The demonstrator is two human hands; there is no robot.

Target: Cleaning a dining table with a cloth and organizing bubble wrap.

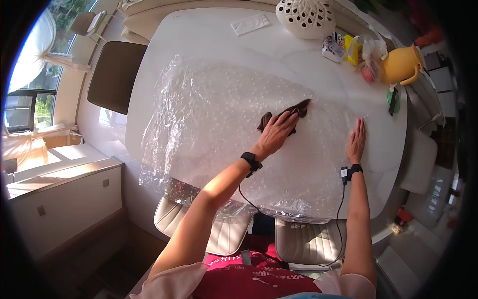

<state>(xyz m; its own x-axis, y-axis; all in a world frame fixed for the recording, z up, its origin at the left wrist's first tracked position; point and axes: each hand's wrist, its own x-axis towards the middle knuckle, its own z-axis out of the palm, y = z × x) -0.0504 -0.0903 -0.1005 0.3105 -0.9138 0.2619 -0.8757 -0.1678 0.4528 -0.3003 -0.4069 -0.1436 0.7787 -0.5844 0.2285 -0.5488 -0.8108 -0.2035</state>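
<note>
A clear plastic sheet (pixel 209 108) with a pattern of small pale dots is spread over a white marbled table (pixel 209 33). Its left part is crinkled, and its near edge hangs over the front of the table. My left hand (pixel 278 130) lies on a bunched dark brown cloth (pixel 298 109), holding it against the sheet around the middle. Farther right, my right hand (pixel 357 140) rests flat with nothing in it, fingers extended, at the sheet's right edge. Each wrist wears a black band with a cable.
A white perforated vessel (pixel 308 18), a tissue pack (pixel 333 48), a bagged red item (pixel 369 71) and a yellow pitcher (pixel 401 65) stand at the far right. A folded white packet (pixel 250 24) lies at the back. Two cushioned chairs (pixel 308 241) stand at the near edge.
</note>
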